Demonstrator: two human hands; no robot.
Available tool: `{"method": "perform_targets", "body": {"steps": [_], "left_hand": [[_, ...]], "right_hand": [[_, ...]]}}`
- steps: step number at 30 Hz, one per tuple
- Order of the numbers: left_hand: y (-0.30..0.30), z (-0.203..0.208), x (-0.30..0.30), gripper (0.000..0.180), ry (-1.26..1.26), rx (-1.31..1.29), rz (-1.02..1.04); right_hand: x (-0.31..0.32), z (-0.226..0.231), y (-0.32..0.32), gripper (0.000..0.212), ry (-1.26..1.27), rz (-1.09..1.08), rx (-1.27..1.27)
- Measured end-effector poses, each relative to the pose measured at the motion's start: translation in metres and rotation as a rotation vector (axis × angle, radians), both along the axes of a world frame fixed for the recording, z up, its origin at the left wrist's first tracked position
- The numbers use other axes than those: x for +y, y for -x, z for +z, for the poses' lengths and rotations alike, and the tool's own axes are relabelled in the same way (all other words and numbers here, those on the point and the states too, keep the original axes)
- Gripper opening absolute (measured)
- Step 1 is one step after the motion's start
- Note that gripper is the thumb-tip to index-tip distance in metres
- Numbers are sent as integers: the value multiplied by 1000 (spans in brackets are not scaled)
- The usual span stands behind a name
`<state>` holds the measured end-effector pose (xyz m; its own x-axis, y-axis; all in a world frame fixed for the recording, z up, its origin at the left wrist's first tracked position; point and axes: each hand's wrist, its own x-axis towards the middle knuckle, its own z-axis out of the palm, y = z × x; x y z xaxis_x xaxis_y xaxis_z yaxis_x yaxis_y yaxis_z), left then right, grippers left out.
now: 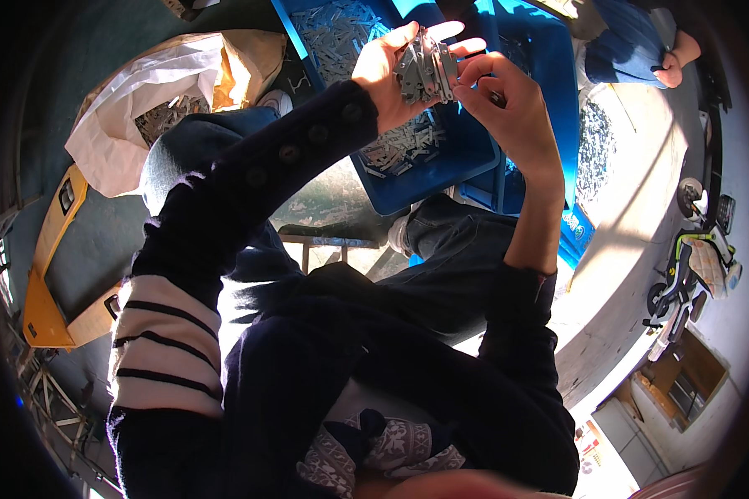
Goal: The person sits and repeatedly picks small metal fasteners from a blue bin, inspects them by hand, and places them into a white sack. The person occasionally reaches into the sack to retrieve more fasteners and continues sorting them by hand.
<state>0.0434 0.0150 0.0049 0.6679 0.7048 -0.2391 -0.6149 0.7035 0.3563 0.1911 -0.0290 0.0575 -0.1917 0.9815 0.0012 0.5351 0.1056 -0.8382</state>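
Observation:
Palm up, my left hand (379,79) holds a small heap of flat grey metal parts (424,71), with its fingers stretched out beyond them. At the right edge of that heap is my right hand (514,112), thumb and forefinger pinched together on what looks like one of the parts. A dark bit shows between its curled fingers, too small to name. Both hands are above a blue plastic bin (404,198), where many loose thin metal pieces (412,145) lie.
Another blue bin (564,100) stands to the right. A white-lined sack (108,141) of metal pieces is at left, near a yellow pallet jack (48,241). Another person (628,46) is at far right. A small bike-like vehicle (691,258) stands by the right wall.

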Motion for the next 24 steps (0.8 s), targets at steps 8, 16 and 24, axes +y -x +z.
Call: {"method": "perform_targets", "body": {"steps": [8, 16, 24], "left_hand": [[0, -8, 5, 43, 29, -52, 34], [-2, -9, 3, 37, -56, 160, 24], [-5, -11, -2, 29, -28, -11, -417]], "right_hand": [[-4, 3, 1, 19, 103, 76, -276], [1, -5, 0, 14, -73, 4, -193], [7, -8, -16, 15, -32, -214, -11]]}}
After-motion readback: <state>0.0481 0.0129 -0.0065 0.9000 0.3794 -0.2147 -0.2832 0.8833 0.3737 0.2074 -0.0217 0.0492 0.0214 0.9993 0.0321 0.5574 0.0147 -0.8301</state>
